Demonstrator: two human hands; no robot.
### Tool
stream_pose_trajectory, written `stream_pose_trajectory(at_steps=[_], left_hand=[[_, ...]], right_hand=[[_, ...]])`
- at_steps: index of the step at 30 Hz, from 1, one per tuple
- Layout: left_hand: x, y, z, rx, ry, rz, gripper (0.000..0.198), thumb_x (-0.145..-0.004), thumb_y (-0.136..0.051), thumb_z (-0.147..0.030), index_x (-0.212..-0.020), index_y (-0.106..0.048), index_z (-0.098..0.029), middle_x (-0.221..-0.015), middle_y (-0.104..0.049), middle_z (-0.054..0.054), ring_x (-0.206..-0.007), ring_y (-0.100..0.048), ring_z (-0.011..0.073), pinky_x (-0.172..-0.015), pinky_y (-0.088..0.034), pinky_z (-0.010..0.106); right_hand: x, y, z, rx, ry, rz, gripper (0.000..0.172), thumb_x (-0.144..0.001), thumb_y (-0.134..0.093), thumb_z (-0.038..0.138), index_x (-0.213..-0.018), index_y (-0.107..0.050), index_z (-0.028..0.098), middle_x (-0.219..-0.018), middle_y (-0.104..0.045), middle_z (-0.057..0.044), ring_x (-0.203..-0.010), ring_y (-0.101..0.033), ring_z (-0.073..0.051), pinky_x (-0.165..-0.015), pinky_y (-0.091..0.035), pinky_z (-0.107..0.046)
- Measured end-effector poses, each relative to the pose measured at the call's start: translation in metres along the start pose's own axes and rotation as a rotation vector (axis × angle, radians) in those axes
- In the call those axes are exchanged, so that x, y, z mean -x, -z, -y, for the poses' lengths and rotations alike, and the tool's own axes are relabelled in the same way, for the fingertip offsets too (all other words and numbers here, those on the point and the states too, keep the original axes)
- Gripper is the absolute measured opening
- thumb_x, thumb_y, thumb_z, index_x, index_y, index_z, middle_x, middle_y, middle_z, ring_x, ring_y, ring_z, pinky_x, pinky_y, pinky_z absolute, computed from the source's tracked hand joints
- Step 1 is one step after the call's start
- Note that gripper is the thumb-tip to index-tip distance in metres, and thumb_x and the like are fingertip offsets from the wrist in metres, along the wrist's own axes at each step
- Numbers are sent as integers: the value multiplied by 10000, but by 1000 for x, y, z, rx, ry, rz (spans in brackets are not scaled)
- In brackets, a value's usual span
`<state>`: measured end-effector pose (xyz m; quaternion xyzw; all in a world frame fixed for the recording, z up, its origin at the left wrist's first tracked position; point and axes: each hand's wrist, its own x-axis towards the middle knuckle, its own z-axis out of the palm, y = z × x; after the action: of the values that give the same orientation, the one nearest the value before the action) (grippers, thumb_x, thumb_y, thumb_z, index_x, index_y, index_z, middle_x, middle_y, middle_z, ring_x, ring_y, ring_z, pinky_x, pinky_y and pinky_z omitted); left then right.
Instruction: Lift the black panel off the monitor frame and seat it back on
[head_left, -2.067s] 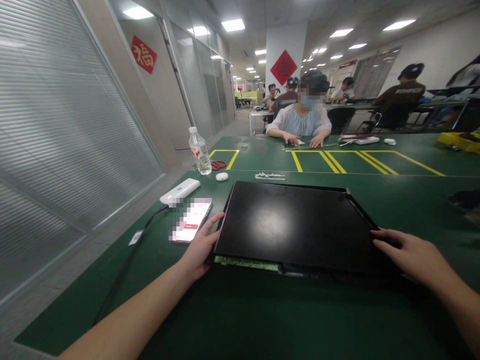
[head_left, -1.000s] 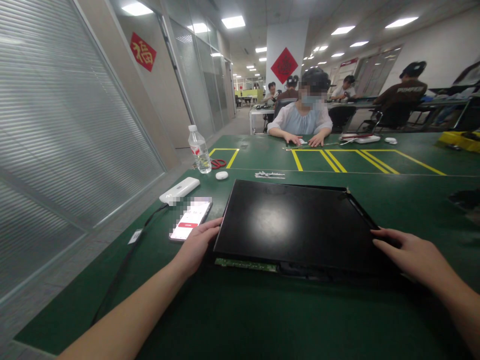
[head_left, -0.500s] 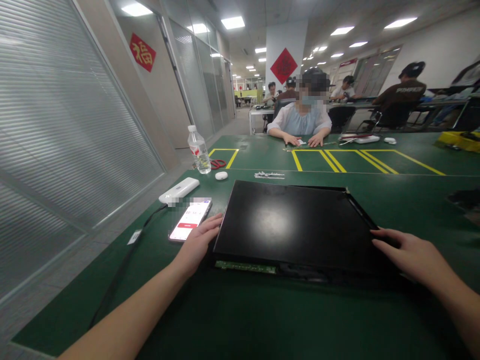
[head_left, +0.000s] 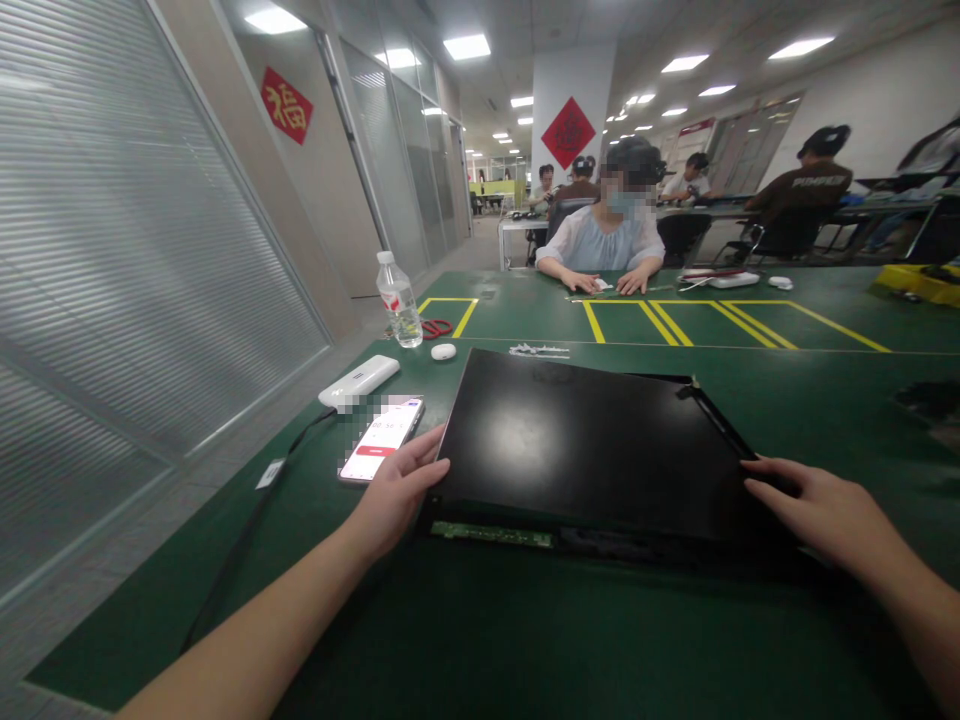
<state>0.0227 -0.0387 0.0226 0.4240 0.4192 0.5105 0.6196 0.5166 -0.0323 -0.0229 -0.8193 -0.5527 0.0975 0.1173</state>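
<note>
A glossy black display panel lies tilted over a black frame, its left side raised. My left hand grips the panel's left edge, thumb on top and fingers behind or under it. At the right edge, my right hand pinches the panel with thumb and fingers; whether it also holds the frame I cannot tell. Along the near left side a green circuit board strip shows below the panel. The frame's inside is mostly hidden.
Left of the panel lie a lit phone and a white power bank with a black cable. Beyond are a water bottle, red scissors, a white case and thin strips. A person sits across the green table.
The panel's left side has risen and shifted slightly right, away from the frame. My left thumb has come onto the panel's top edge. My right hand has hardly moved.
</note>
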Motion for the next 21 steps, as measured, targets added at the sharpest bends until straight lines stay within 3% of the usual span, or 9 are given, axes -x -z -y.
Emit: stream_pose_trajectory(at_steps=[6,10,14,18,21], left_hand=[[2,-1,-3,50,-14,49,591,-692,-958,-302,-1246,-810,-158,-1364,-766,174,-1396,-600,445,-1114,-530,500],[3,0,-2,50,-42,78,590,-730,-939,-294,-1287,-793,-160,-1397,-747,179,-1411,-586,448,-1132,-519,516],[2,3,2,54,-104,114,540,-774,-914,-299,-1290,-798,-189,-1407,-745,157,-1423,-579,436,-1160,-497,535],[1,5,6,66,-148,142,522,-795,-904,-285,-1302,-797,-227,-1415,-745,130,-1441,-564,421,-1191,-470,539],[1,6,7,65,-176,154,536,-806,-896,-279,-1328,-783,-244,-1444,-728,119,-1464,-539,416,-1209,-452,535]], right_hand=[[-1,-2,-4,-23,20,-16,620,-711,-502,658,-1063,-827,264,-1064,-806,-126,-896,-747,-382,-796,-596,-538],[-4,-5,-8,-68,31,-55,572,-698,-520,663,-1008,-828,294,-975,-809,-93,-828,-743,-362,-764,-593,-535],[-2,-7,-6,-156,-56,-50,581,-636,-541,656,-1004,-817,301,-880,-798,-87,-779,-735,-366,-722,-580,-527],[-2,-10,-6,-293,-86,-122,692,-581,-599,669,-1137,-774,296,-1047,-821,-92,-826,-745,-361,-791,-579,-516],[-7,-14,-10,-402,-125,-155,753,-568,-631,666,-1197,-748,270,-1193,-805,-112,-968,-751,-373,-874,-578,-504]])
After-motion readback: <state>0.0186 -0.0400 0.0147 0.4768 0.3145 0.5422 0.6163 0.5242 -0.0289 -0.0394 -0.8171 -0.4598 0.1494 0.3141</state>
